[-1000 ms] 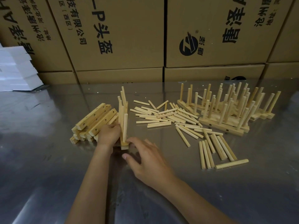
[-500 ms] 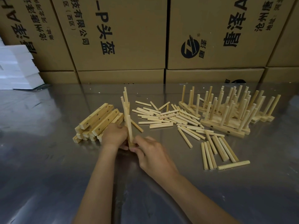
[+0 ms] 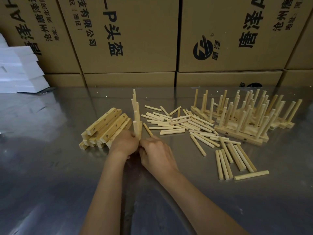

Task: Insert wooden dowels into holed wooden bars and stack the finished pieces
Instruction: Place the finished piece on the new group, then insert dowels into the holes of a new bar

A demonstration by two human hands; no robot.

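**Both hands close on a dowelled bar at a steel bench**

The work surface is a steel table point(image 3: 50, 175), dull and reflective, scattered with pale specks beyond the hands. Cardboard cartons point(image 3: 128, 36) stand stacked in a wall along its far edge, and a stack of white foam slabs point(image 3: 20, 70) sits far to the left of the hands against them.

The cartons are all shut; their contents cannot be seen.

The cartons carry black Chinese print, seen turned on its side or upside down. One panel bears "P" followed by characters, another a round black logo point(image 3: 203, 50) with an ® mark. The smaller address lines are too small to read.

The left hand point(image 3: 124, 144) and right hand point(image 3: 156, 151) meet at the table's centre, fingers curled round the near end of the dowelled bar point(image 3: 137, 121), which runs away from the person with its dowels standing upright. Just left of the left hand lies a pile of holed bars point(image 3: 106, 128). Right of the right hand lie loose dowels point(image 3: 179, 122), a scattered heap and a neater row nearer the person. Beyond those, far right, the finished pieces point(image 3: 245, 122) are stacked, dowels pointing up.
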